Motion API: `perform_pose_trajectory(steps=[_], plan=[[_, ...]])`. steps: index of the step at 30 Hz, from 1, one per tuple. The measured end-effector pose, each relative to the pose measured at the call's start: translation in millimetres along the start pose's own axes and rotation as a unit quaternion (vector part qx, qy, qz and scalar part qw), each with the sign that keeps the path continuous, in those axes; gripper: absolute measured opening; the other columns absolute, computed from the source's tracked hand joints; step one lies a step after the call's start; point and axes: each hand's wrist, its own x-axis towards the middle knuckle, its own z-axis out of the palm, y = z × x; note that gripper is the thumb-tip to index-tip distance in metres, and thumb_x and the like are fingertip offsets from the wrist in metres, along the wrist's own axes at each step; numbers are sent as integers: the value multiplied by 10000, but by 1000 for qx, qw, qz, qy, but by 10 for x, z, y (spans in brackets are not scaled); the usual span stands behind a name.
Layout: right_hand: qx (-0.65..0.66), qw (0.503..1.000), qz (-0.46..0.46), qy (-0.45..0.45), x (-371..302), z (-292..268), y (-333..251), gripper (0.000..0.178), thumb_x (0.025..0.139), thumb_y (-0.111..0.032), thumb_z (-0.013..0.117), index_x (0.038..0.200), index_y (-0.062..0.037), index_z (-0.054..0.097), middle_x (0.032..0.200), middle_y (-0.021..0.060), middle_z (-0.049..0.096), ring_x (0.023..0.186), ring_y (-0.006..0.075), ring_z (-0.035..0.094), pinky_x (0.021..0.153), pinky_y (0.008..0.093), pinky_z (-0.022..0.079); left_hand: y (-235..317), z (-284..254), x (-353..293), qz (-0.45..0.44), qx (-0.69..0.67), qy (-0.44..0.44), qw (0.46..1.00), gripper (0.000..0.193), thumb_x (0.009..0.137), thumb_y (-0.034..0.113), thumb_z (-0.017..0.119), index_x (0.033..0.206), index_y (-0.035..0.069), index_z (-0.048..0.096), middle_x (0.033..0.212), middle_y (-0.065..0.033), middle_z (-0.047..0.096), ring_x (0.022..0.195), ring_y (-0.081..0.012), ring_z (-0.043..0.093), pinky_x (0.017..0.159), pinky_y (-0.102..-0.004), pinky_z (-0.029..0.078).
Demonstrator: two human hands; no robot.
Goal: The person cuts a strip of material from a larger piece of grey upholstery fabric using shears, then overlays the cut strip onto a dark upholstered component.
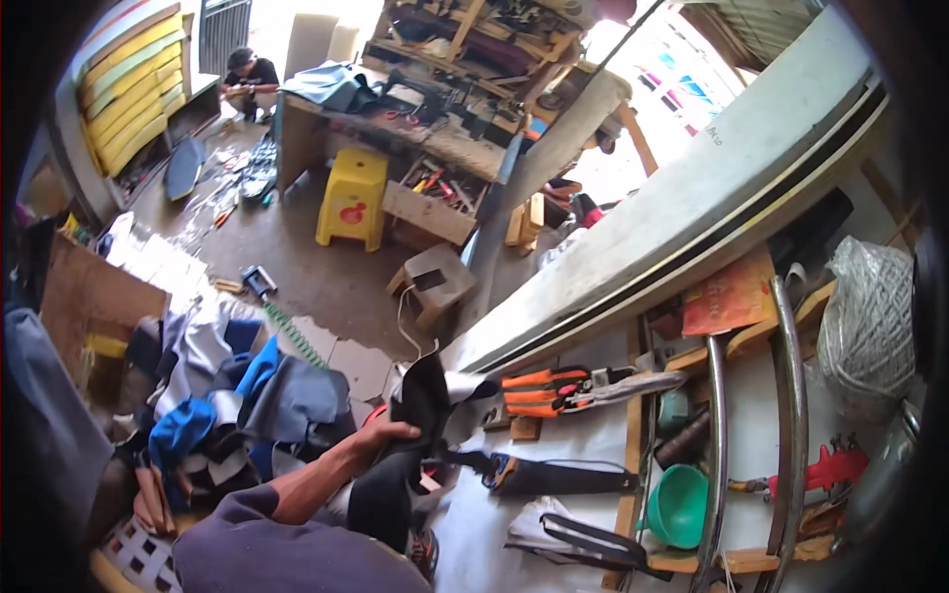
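Observation:
My left forearm comes up from the grey sleeve at the lower edge. My left hand [390, 435] is closed on the lower side of a black sheet of material [425, 387], with the thumb pressed against its face. The sheet stands upright and curves a little. Pale material [465, 387] shows right behind it. Below the hand, a dark cloth-like shape [384, 497] lies close to my body; I cannot tell whether it is material or a trouser leg. Part of a red and black shoe [425, 553] shows beneath. My right hand does not show.
Left of my arm lies a heap of blue, grey and black fabric scraps [287, 400]. A handsaw [563, 476], orange-handled tools [544, 392] and a green bowl [678, 506] are at right. Ahead stand a yellow stool [354, 198] and a cluttered workbench [460, 148]. Another person [252, 84] squats far left.

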Motion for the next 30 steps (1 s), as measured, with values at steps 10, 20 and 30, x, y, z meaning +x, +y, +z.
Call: perform_pose_trajectory(steps=[10, 20, 30], plan=[[42, 998, -2, -42, 189, 273, -385, 502, 876, -327, 768, 1274, -59, 621, 1199, 170, 557, 1073, 302, 490, 914, 426, 402, 629, -549, -98, 3, 34, 53, 998, 590, 794, 197, 755, 1329, 28, 569, 1135, -118, 665, 954, -233, 677, 866, -371, 565], [245, 969, 2, -23, 298, 275, -917, 704, 826, -380, 817, 1393, -59, 551, 1392, 203, 489, 1307, 333, 430, 1087, 459, 349, 909, -641, -431, 43, 45, 46, 997, 591, 777, 182, 760, 1319, 30, 581, 1127, -112, 672, 969, -232, 677, 881, -371, 561], [681, 588, -327, -288, 1152, 1433, -4143, 680, 853, -146, 766, 1472, -68, 494, 1355, 202, 593, 1300, 323, 571, 1108, 481, 423, 1088, -1198, -835, 117, -8, 131, 984, 592, 760, 168, 764, 1309, 31, 592, 1118, -106, 680, 985, -232, 677, 896, -371, 557]])
